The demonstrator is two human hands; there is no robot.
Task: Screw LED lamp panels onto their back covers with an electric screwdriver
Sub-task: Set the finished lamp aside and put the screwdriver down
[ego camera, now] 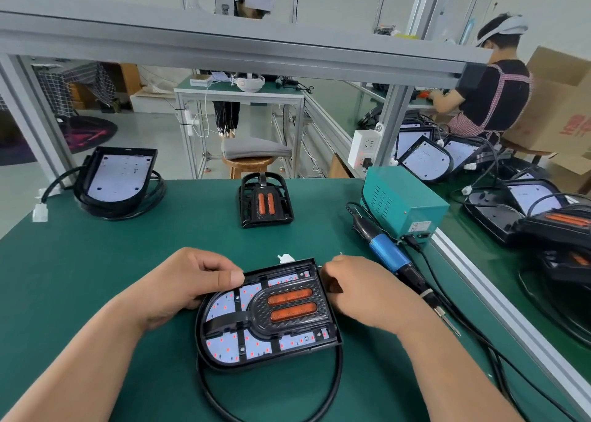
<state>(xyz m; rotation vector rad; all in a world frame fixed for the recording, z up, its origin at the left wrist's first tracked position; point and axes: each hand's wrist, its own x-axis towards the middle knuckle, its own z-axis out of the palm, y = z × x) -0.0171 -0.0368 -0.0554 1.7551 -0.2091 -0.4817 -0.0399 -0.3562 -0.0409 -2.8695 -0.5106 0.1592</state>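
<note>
A black lamp assembly lies flat on the green mat, its white LED board and two orange strips showing under a black frame. My left hand grips its far left edge, thumb on the rim. At the assembly's right edge, my right hand has its fingers curled against the rim; what they pinch is hidden. The blue electric screwdriver lies on the mat just right of that hand, bit pointing toward me. A second back cover with LED board leans at the far left. A loose black frame sits at centre back.
A teal power box stands at the right, cabled to the screwdriver. A black cable loops under the lamp toward me. An aluminium rail borders the mat on the right; beyond it lie several more lamps and a seated person.
</note>
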